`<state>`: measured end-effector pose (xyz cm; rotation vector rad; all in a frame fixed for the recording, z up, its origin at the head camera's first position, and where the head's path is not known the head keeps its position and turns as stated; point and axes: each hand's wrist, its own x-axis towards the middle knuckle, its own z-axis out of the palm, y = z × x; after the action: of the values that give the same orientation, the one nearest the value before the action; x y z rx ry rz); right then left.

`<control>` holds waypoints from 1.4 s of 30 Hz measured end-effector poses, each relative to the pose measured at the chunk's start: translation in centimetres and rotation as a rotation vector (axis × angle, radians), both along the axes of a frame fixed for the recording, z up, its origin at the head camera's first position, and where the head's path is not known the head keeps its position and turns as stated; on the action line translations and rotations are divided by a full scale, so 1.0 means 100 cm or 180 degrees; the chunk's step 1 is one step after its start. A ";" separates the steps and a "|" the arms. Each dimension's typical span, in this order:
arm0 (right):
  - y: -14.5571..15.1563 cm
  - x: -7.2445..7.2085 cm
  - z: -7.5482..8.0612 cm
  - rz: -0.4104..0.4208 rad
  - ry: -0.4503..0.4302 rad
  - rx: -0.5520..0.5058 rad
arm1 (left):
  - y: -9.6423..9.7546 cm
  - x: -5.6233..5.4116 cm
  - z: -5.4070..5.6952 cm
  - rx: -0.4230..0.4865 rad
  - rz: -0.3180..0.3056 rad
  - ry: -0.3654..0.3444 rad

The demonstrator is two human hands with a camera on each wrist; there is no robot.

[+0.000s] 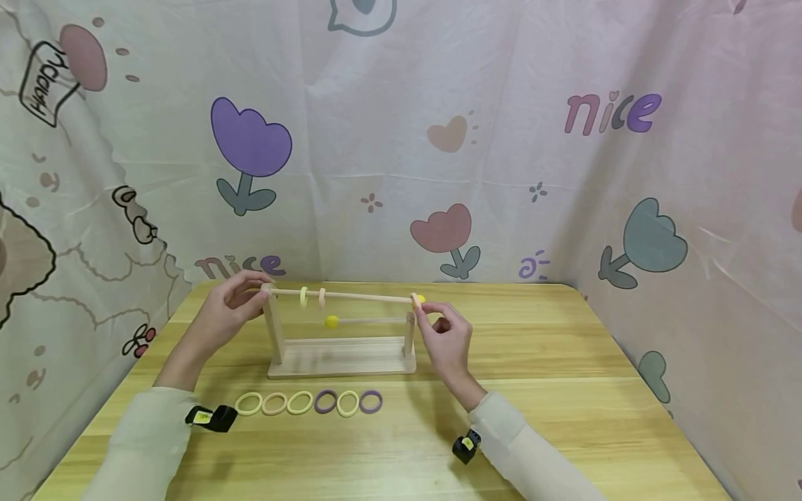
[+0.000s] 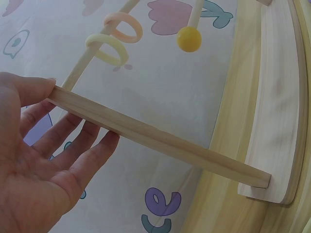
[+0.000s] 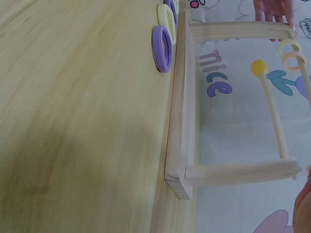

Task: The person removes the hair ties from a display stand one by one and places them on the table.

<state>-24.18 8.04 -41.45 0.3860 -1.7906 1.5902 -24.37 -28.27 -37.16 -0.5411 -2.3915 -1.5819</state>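
A wooden stand (image 1: pixel 341 356) with two posts carries an upper rod (image 1: pixel 363 297) and a lower rod (image 3: pixel 275 116) tipped with a yellow ball (image 2: pixel 189 39). My left hand (image 1: pixel 222 309) grips the top of the left post (image 2: pixel 160 138), thumb on one side and fingers on the other. A pale yellow hair tie (image 2: pixel 107 49) and a peach hair tie (image 2: pixel 124 27) hang on the upper rod near that post. At the rod's right end, my right hand (image 1: pixel 446 337) pinches another peach hair tie (image 1: pixel 416 300) beside a yellow ball (image 1: pixel 421 298). Only this hand's edge shows in the right wrist view.
In front of the stand, several hair ties lie in a row on the wooden table (image 1: pixel 532 417), among them a pink one (image 1: pixel 274 403) and a purple one (image 1: pixel 371 401). A printed cloth (image 1: pixel 376 139) hangs behind the table and along its sides.
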 end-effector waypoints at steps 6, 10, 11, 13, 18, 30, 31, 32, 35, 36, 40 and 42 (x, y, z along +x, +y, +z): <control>0.003 -0.001 0.001 -0.0034 -0.0072 -0.0008 | -0.002 0.000 -0.002 0.0050 -0.0031 0.0003; 0.006 -0.001 0.003 -0.0069 -0.0131 -0.0068 | -0.002 0.000 -0.003 0.0040 -0.0023 0.0024; 0.007 -0.002 0.003 -0.0076 -0.0145 -0.0079 | -0.002 -0.001 -0.003 0.0040 -0.0022 0.0027; 0.008 -0.003 0.003 -0.0095 -0.0170 -0.0089 | -0.002 0.000 -0.003 0.0046 -0.0022 0.0027; 0.008 -0.003 0.005 -0.0095 -0.0254 -0.0101 | -0.003 0.001 -0.002 0.0068 -0.0031 0.0010; 0.012 -0.009 0.006 -0.0166 -0.0295 -0.0114 | -0.002 0.001 0.000 0.0054 -0.0030 0.0018; 0.014 -0.008 0.005 -0.0167 -0.0305 -0.0115 | -0.002 0.001 0.000 0.0048 -0.0028 0.0022; 0.015 -0.008 0.005 -0.0162 -0.0309 -0.0115 | -0.002 0.001 0.000 0.0049 -0.0029 0.0022; 0.020 -0.008 0.005 -0.0132 -0.0311 -0.0073 | -0.002 0.000 0.000 0.0056 -0.0033 0.0020; 0.021 -0.008 0.005 -0.0120 -0.0308 -0.0050 | -0.002 0.000 0.000 0.0053 -0.0032 0.0019; 0.028 -0.005 0.006 -0.0072 -0.0241 0.0097 | -0.001 0.000 0.001 0.0068 -0.0051 -0.0002; 0.032 -0.003 0.007 -0.0012 -0.0213 0.0200 | -0.001 0.000 0.001 0.0071 -0.0056 -0.0010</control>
<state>-24.51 11.26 -40.77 0.3623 -1.8945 1.5636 -24.42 -28.40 -37.07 -0.5573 -2.3750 -1.6159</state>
